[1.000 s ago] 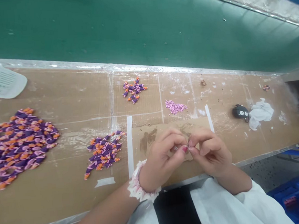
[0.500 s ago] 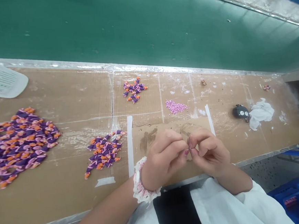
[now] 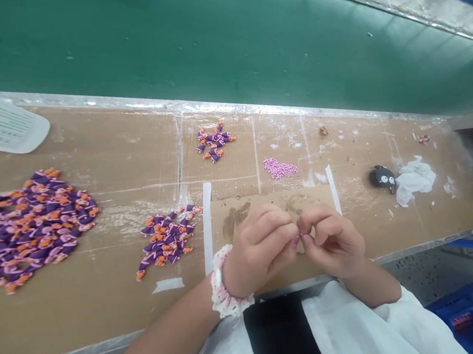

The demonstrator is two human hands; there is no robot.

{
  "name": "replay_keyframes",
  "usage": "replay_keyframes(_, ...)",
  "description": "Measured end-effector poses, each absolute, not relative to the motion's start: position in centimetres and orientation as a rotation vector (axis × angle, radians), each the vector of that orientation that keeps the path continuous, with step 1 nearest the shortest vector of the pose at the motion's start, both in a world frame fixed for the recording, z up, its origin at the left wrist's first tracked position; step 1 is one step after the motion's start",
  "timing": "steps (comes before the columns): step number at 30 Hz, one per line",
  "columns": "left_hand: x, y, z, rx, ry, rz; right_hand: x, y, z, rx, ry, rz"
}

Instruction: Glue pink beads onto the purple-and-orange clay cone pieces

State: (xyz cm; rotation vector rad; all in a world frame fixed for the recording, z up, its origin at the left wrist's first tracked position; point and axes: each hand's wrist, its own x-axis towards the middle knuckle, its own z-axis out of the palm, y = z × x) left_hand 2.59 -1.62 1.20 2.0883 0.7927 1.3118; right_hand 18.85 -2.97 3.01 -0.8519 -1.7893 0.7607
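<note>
My left hand [image 3: 261,248] and my right hand [image 3: 331,240] meet fingertip to fingertip just above the near edge of a cardboard-covered bench [image 3: 109,170]. Both are curled in a pinch around something tiny that I cannot make out. A white frilly scrunchie [image 3: 223,287] sits on my left wrist. A small heap of purple, orange and pink pieces [image 3: 165,240] lies just left of my left hand. A little mound of pink beads [image 3: 280,168] lies beyond my hands.
A large heap of the same purple pieces [image 3: 31,223] fills the left of the bench, and a small cluster [image 3: 214,141] lies at the back. A black round figure [image 3: 382,177] and crumpled white tissue [image 3: 414,179] rest at right. A white perforated sheet [image 3: 3,127] lies far left. A green belt [image 3: 226,41] runs behind.
My hands have stayed together, shifting only slightly; my left fingers have closed tighter over the pinch. The view has drifted a little to the left.
</note>
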Motion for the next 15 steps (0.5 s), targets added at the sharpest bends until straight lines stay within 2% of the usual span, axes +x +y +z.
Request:
replay_keyframes(10,2.62,-1.20,1.08,2.077,0.721,1.299,18.86,-3.12,2.99,-0.871,-1.762,0.850)
replay_keyframes(15,1.97,-1.80,1.40,2.105,0.853,1.188,19.10,-3.32,2.90,-0.880,-1.751,0.893)
